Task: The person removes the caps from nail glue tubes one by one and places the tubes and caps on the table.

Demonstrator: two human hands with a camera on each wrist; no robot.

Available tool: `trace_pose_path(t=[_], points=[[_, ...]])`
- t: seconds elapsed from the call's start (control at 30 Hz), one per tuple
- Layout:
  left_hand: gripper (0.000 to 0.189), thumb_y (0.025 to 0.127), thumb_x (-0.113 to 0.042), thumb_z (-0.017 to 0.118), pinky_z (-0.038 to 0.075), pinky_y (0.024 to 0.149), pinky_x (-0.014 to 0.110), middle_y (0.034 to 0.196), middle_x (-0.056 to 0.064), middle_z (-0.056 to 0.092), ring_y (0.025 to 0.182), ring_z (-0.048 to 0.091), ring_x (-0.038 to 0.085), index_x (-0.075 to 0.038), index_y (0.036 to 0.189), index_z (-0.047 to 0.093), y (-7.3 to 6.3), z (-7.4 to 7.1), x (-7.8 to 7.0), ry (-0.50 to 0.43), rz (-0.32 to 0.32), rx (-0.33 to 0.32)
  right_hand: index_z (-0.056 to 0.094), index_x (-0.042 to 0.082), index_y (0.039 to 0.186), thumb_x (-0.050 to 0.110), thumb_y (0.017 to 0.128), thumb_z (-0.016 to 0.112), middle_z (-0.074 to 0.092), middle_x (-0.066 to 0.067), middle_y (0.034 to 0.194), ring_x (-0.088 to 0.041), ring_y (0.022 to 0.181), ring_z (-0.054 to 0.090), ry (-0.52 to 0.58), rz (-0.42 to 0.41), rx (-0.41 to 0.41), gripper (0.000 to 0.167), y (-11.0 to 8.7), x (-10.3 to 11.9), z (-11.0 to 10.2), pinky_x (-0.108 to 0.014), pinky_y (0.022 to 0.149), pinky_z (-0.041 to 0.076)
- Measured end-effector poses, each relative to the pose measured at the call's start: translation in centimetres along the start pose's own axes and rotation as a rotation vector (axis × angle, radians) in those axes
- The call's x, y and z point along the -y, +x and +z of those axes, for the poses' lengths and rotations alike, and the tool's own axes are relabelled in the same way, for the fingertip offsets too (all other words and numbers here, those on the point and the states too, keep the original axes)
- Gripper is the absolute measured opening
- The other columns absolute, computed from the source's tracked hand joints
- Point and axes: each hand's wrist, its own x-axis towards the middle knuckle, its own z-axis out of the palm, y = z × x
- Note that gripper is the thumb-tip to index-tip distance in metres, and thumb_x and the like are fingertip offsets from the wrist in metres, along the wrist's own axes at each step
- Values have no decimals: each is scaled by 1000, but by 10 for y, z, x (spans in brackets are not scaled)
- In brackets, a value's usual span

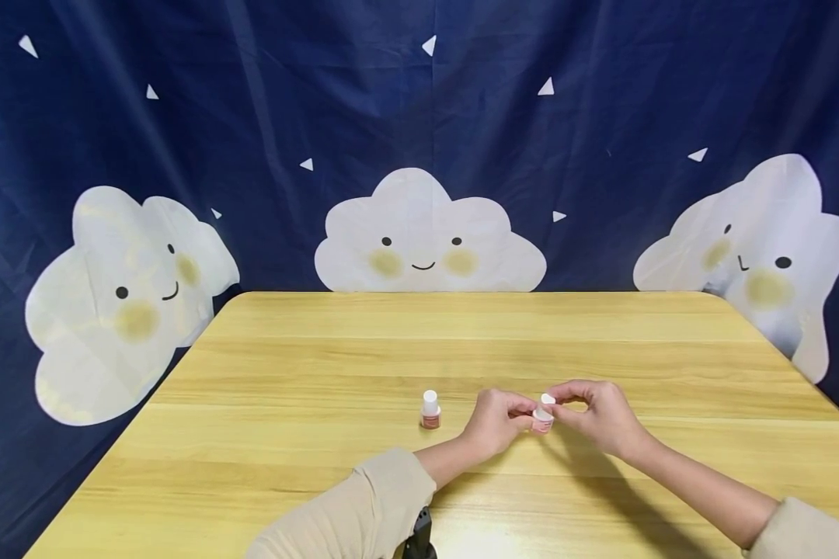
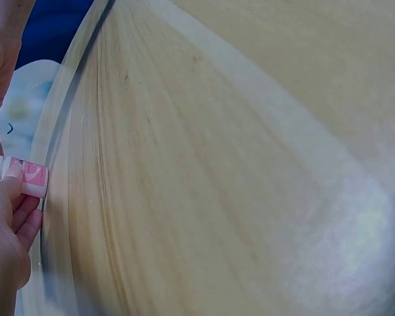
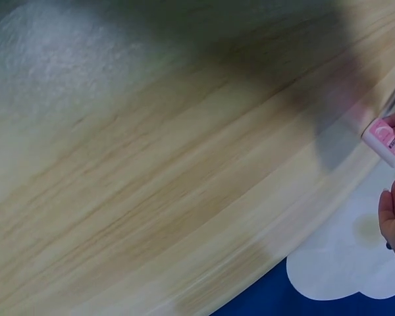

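Left hand (image 1: 493, 425) pinches small cylindrical pink-and-white bottle (image 1: 542, 421), right hand (image 1: 603, 418) its rounded white cap (image 1: 548, 398); lopsided force could slip it onto yellow wood-grain bench (image 1: 308, 388).

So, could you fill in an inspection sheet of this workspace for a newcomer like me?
Surface: table, light wood grain, with glare low in the head view.
Job's things: pink bottle, in hand, with a white cap; can't tell whether the cap is loosened. Second bottle, upright on the table, white-capped, left of both grips.
Clutter: black object by the left cuff, cut off by the frame.
Grips: left grip pinches the pink bottle; right grip pinches the cap.
Cables: nothing seen.
Surroundings: blue curtain with smiling clouds.
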Motion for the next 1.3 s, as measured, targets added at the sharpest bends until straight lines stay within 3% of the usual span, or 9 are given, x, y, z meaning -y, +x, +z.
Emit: trace_pose_path(t=[0.2,0.4,0.73,1.0,1.3], points=[[19,77,-7,72,51,65,7,92,12,72,78,69,8,1,93,72,0,0,0,-20,-16,0,72,2,79,-6,71,74,72,-9,78,8,74,59,22,-35,35,11,2,-2,-2,-23,61,56],[19,76,-8,73,51,65,6,91,12,72,77,69,7,1,92,72,0,0,0,-20,-14,-7,71,1,81,-2,73,74,72,-11,80,0,74,63,41,-15,49,9,4,0,-4,-21,64,56],[20,75,-13,75,50,61,5,90,10,72,71,68,2,-2,92,73,1,1,-1,-22,9,-23,70,4,78,-3,70,76,72,-9,79,7,73,59,35,87,-38,12,-1,2,5,-27,68,57],[21,74,-14,75,50,61,5,90,9,73,71,68,2,-3,92,73,0,1,-2,-19,-5,-22,70,6,75,-2,68,78,71,-4,71,8,69,58,19,96,-87,13,-2,5,6,-22,66,55],[21,75,-14,74,50,61,6,90,9,73,72,68,2,-2,92,73,0,1,-1,-25,-7,-20,71,7,73,-2,68,78,71,-4,72,8,69,57,0,77,-82,13,-1,3,6,-20,65,53]])
